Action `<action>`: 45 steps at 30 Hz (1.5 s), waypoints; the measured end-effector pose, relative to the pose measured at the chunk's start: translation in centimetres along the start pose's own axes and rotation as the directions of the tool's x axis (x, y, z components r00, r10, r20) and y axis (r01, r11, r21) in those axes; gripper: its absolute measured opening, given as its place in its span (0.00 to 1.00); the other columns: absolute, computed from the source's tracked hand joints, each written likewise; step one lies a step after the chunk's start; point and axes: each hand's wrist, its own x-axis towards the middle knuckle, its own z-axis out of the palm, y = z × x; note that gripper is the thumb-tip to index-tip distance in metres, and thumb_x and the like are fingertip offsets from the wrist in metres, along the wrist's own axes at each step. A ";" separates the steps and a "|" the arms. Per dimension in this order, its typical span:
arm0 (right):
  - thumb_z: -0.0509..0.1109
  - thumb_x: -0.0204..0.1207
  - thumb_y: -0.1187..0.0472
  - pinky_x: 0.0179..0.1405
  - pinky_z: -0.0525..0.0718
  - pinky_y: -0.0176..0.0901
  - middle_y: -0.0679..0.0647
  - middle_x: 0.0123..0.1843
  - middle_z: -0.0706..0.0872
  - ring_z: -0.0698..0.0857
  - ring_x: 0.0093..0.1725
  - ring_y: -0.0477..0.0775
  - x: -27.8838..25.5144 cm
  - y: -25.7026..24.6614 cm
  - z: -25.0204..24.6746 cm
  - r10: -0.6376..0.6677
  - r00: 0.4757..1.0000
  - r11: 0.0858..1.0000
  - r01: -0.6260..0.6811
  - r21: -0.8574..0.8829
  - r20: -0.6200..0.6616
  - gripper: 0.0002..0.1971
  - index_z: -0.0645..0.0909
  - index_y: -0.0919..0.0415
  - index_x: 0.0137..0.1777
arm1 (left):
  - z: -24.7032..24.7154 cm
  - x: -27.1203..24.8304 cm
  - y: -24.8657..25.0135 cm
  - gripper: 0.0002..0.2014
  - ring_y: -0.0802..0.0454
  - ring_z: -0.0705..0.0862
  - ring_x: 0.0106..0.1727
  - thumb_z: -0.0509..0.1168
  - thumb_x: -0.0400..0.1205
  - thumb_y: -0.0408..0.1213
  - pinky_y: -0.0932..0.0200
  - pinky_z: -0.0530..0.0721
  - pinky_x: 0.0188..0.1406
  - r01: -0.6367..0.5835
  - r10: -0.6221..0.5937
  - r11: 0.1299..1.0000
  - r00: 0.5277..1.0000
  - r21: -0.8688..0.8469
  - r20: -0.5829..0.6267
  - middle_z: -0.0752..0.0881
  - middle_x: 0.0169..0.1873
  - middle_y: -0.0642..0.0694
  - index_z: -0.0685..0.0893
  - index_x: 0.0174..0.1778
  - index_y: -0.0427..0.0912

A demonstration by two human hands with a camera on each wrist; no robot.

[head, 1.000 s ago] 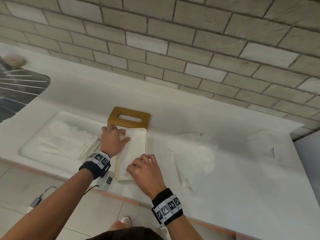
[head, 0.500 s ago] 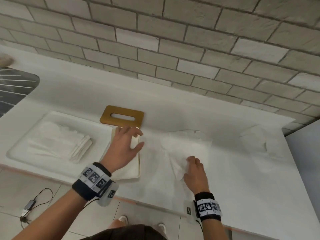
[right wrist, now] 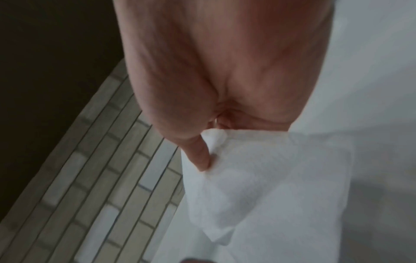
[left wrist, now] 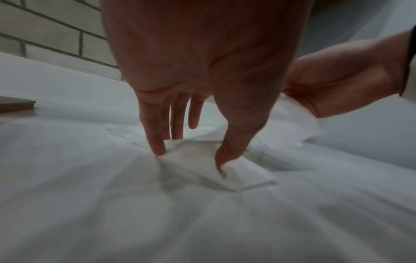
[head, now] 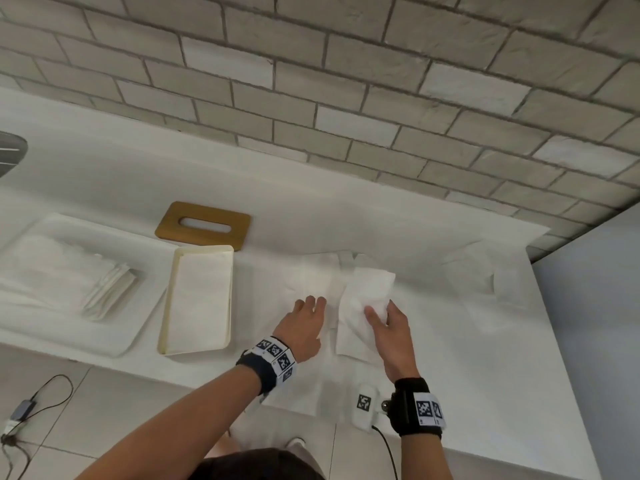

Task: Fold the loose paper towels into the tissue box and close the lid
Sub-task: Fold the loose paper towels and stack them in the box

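- Right hand [head: 388, 327] pinches a loose paper towel [head: 363, 299], thumb against fingers, and holds it off the counter [head: 450, 358], well right of the tissue box [head: 197, 299].
- Left hand [head: 301, 327]: fingers mostly straight, tips pressing a flat towel sheet [head: 311, 282] between box and lifted towel.
- Box open, folded towels inside.
- Wooden lid [head: 202, 226] lies flat just behind the box.

Both forearms are bare. The left hand [head: 300, 327] has a dark fabric wristband [head: 265, 367] ringed with white tiles printed with black square codes. The right hand [head: 391, 332] wears a matching black band [head: 417, 407] — beside it a small white rounded module [head: 364, 405] bearing one code, a thin black cable [head: 388, 452] trailing down.
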 end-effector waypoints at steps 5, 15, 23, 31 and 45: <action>0.72 0.89 0.60 0.70 0.90 0.62 0.49 0.64 0.95 0.93 0.64 0.54 0.5 2.0 -2.2 0.111 0.994 0.984 -0.111 0.137 0.006 0.12 0.86 0.51 0.70 | -0.8 0.1 -0.8 0.11 0.38 0.84 0.58 0.63 0.86 0.28 0.51 0.81 0.49 0.011 -0.032 0.992 0.985 -0.122 -0.168 0.81 0.58 0.41 0.78 0.64 0.39; 0.72 0.84 0.72 0.74 0.89 0.57 0.31 0.82 0.79 0.86 0.74 0.48 -3.2 -8.7 4.5 -0.266 0.949 0.955 0.237 0.177 0.168 0.46 0.61 0.26 0.88 | -12.4 -6.5 -5.9 0.07 0.51 0.89 0.42 0.67 0.92 0.44 0.53 0.85 0.43 -0.138 -0.290 0.810 0.751 -0.570 -0.594 0.91 0.43 0.52 0.83 0.62 0.47; 0.72 0.88 0.72 0.56 0.93 0.58 0.66 0.65 0.91 0.92 0.58 0.63 -6.3 -17.3 14.4 -0.416 0.855 0.838 0.228 0.495 0.309 0.30 0.67 0.45 0.79 | -18.4 -14.4 -15.8 0.11 0.56 0.93 0.50 0.70 0.90 0.40 0.50 0.91 0.43 -0.186 -0.600 0.581 0.559 -0.792 -0.572 0.93 0.55 0.52 0.77 0.66 0.50; 0.77 0.84 0.64 0.67 0.83 0.39 0.47 0.69 0.87 0.86 0.67 0.47 -4.6 -12.4 24.9 -0.194 0.896 0.927 0.300 -0.224 0.400 0.16 0.80 0.50 0.68 | -17.9 -17.7 -22.9 0.12 0.47 0.94 0.49 0.71 0.90 0.41 0.36 0.94 0.50 -0.114 -0.690 0.501 0.545 -0.858 -0.476 0.93 0.53 0.48 0.78 0.67 0.51; 0.86 0.77 0.54 0.65 0.81 0.40 0.50 0.73 0.79 0.83 0.69 0.53 -6.1 -12.1 24.6 -0.173 0.883 0.827 0.371 -0.423 0.436 0.34 0.73 0.46 0.79 | -23.1 -20.7 -24.4 0.11 0.50 0.94 0.53 0.71 0.90 0.42 0.43 0.91 0.52 -0.192 -0.429 0.614 0.733 -0.766 -0.528 0.96 0.53 0.52 0.80 0.67 0.54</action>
